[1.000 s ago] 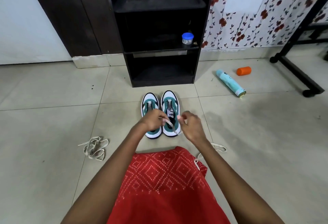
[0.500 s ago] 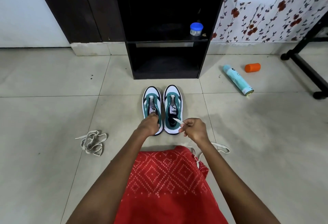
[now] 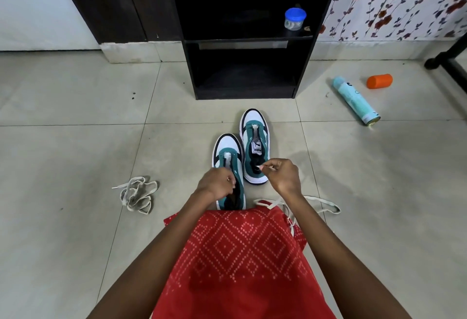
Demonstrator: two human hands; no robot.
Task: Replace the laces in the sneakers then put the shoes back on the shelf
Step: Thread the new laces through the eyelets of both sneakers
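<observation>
Two white and teal sneakers stand on the tiled floor in front of a black shelf unit (image 3: 245, 40). The left sneaker (image 3: 228, 152) sits nearer to me, and my left hand (image 3: 217, 183) grips its collar. The right sneaker (image 3: 255, 141) stands a little farther away, without laces. My right hand (image 3: 283, 176) pinches the tip of a white lace (image 3: 321, 203) above the right sneaker's opening; the lace trails down to the floor by my right side. A second white lace (image 3: 137, 195) lies bundled on the floor to the left.
A blue-lidded jar (image 3: 294, 19) stands on the shelf's middle board. A teal spray can (image 3: 355, 100) and an orange cap (image 3: 379, 81) lie on the floor at right. A black stand foot (image 3: 447, 66) is at far right. My red garment (image 3: 242, 255) covers the lap.
My left hand has pulled the left sneaker toward me, out of line with the right one. My right hand keeps the lace tip, now raised over the right sneaker.
</observation>
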